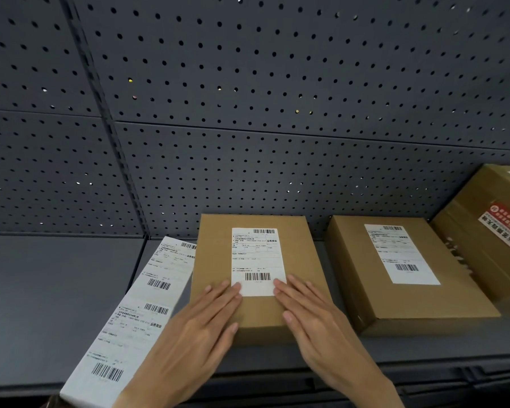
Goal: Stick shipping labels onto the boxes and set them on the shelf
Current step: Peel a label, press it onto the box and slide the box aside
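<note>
Both hands flat on centre box (256,278) on shelf (56,304), fingers straight: left hand (200,322) and right hand (312,316) pressing lower corners of its label (258,260), gripping nothing. Probably smoothing down, nearly finished here. Three boxes in view: centre one, labelled second box (401,275) just right, third box (489,219) far right, label partly visible. Strip of spare labels (136,322) lying left, at least three remaining

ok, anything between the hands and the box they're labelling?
Nothing visible. Both the left hand and right hand lie flat on the brown cardboard box, straight fingers pressing the lower corners of its white shipping label.
</note>
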Demonstrator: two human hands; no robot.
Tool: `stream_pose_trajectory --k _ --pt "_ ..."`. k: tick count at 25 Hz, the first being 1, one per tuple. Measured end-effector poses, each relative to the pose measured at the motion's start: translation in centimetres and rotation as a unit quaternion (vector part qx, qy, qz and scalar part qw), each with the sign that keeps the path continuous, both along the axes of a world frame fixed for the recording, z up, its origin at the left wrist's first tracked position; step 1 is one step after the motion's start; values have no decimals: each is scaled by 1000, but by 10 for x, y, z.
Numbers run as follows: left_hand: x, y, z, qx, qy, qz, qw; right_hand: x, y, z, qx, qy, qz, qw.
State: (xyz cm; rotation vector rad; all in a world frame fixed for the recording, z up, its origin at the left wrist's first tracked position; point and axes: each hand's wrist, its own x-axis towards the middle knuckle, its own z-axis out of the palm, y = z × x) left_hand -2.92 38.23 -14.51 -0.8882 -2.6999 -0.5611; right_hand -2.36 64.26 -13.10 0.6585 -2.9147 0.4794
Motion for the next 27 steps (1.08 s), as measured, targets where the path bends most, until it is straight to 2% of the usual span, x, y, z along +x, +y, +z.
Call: stream_pose_trajectory --k 4,6,8,10,13,15,20,27 --pt "4 0 -2 50 4 11 999 3 2 -5 -25 24 -21 999" --pt "10 0 1 147 -28 77 986 5 5 -4 -111 45 -83 989" --pt "16 -4 6 310 -112 159 930 7 10 -1 -273 3 -174 946" --pt "17 -9 0 458 -184 200 846 9 15 -4 -422 -70 -227 875" --pt "19 -12 -16 569 -238 208 759 10 18 -14 -547 -121 -254 789" --pt "24 -6 -24 596 -273 200 728 12 16 -20 -581 -147 -264 756" --pt "31 13 -30 608 -284 195 715 18 10 -29 -589 -188 -271 738" --pt "32 20 -21 625 -257 207 708 20 -2 -17 -580 -187 -268 746"
